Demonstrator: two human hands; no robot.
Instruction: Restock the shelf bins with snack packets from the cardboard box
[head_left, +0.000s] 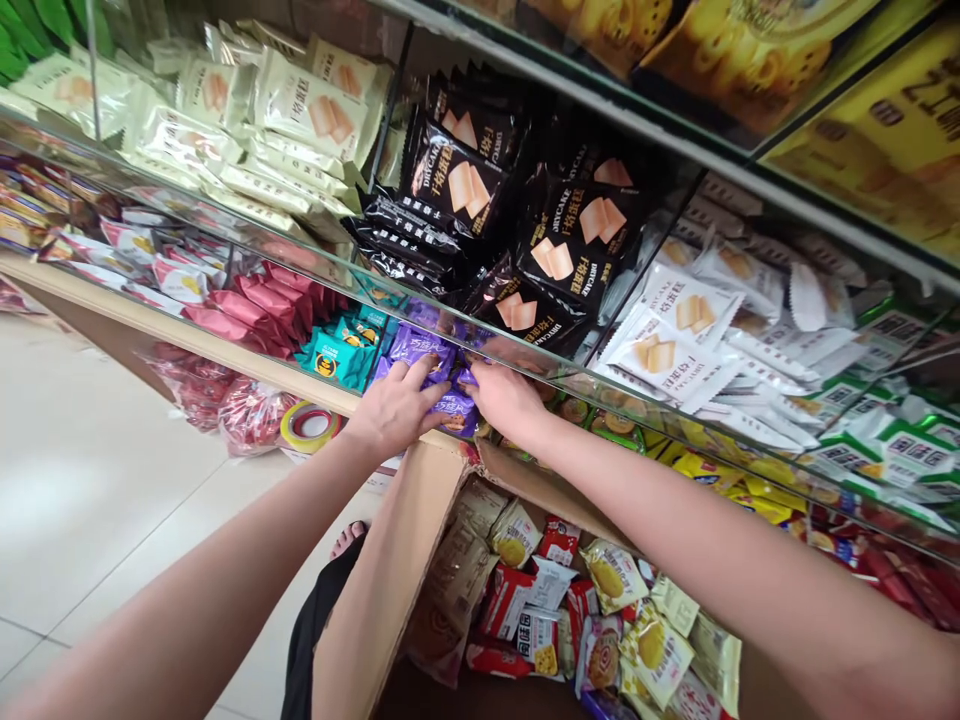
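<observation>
My left hand (pixel 396 404) and my right hand (pixel 504 398) both reach into the lower shelf bin of purple snack packets (pixel 424 348). The left hand's fingers are spread and press down on the purple packets. The right hand's fingers curl around one purple packet (pixel 454 410) at the bin's front edge. Teal packets (pixel 341 352) lie just left of the purple ones. An open cardboard box (pixel 420 540) full of mixed snack packets sits below my arms.
A glass shelf edge (pixel 315 262) runs above my hands, carrying black cake packets (pixel 525 215), pale green packets (pixel 300 110) and white packets (pixel 690 330). Red packets (pixel 255 305) lie left. Tape rolls (pixel 309 426) and red bags rest on the tiled floor (pixel 97 470).
</observation>
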